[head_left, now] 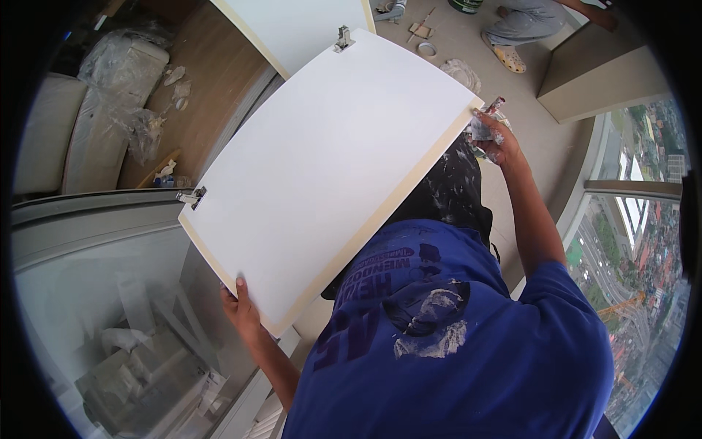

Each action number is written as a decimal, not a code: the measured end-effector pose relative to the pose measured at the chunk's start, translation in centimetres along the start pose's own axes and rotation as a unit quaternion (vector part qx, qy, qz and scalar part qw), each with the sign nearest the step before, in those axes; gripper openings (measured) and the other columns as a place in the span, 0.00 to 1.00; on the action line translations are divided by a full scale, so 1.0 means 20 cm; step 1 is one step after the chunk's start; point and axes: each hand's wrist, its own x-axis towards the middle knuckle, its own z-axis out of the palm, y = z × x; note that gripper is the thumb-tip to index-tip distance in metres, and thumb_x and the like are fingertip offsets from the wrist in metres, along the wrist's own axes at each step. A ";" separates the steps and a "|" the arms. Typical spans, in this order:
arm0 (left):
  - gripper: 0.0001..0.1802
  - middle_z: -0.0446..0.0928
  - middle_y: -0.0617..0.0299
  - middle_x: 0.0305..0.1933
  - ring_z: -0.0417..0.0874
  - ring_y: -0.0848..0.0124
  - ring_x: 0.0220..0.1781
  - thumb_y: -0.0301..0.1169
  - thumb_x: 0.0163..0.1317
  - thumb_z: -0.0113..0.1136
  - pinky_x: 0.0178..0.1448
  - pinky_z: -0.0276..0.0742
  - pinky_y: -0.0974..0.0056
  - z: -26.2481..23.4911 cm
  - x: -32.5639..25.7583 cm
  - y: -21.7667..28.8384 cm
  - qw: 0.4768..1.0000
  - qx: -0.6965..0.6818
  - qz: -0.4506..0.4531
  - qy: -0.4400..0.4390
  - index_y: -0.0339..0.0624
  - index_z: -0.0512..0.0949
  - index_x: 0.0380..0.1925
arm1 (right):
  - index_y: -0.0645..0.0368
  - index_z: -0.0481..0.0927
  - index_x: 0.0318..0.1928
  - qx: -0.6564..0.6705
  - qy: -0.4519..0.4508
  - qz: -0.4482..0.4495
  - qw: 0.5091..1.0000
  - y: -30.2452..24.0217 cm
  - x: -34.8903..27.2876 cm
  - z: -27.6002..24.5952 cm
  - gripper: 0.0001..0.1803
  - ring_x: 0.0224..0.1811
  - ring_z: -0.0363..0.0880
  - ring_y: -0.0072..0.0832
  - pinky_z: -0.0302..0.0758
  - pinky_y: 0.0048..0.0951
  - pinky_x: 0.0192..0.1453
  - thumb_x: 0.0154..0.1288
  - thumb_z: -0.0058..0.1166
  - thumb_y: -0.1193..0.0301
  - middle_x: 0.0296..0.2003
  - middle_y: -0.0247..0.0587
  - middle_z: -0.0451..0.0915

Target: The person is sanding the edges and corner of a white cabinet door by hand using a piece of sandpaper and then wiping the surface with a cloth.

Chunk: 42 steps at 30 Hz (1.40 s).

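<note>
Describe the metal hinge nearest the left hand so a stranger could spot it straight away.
Start at the big white cabinet door held up in the middle of the view, the left hand gripping its lower corner. Follow the door's left edge up to the next corner: the small silver hinge juts out there. The other hinge sits at the door's top corner instead.

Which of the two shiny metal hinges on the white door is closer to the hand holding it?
The lower hinge, at the door's left corner. It is nearer the left hand than the top hinge.
</note>
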 end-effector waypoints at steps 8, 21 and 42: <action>0.30 0.83 0.53 0.54 0.83 0.69 0.53 0.38 0.75 0.70 0.60 0.79 0.63 0.15 -0.13 0.09 0.997 -0.027 -0.055 0.039 0.30 0.70 0.66 | 0.57 0.83 0.58 -0.105 -0.001 0.035 0.994 0.01 0.03 0.05 0.18 0.41 0.86 0.26 0.82 0.32 0.44 0.72 0.69 0.65 0.43 0.33 0.88; 0.37 0.54 0.42 0.87 0.50 0.46 0.89 0.39 0.77 0.59 0.87 0.42 0.34 0.37 0.05 0.32 0.739 0.596 0.278 -0.145 0.41 0.61 0.81 | 0.59 0.86 0.51 -0.091 0.026 -0.007 0.995 0.00 0.03 0.06 0.16 0.33 0.86 0.26 0.81 0.31 0.32 0.67 0.73 0.67 0.36 0.36 0.88; 0.33 0.55 0.45 0.87 0.50 0.47 0.90 0.53 0.82 0.47 0.88 0.39 0.34 1.82 0.11 0.37 0.615 0.379 0.523 -0.453 0.48 0.69 0.79 | 0.45 0.62 0.82 -0.768 0.089 -0.266 0.576 0.10 -0.46 0.27 0.43 0.56 0.87 0.52 0.77 0.52 0.63 0.66 0.53 0.76 0.50 0.56 0.87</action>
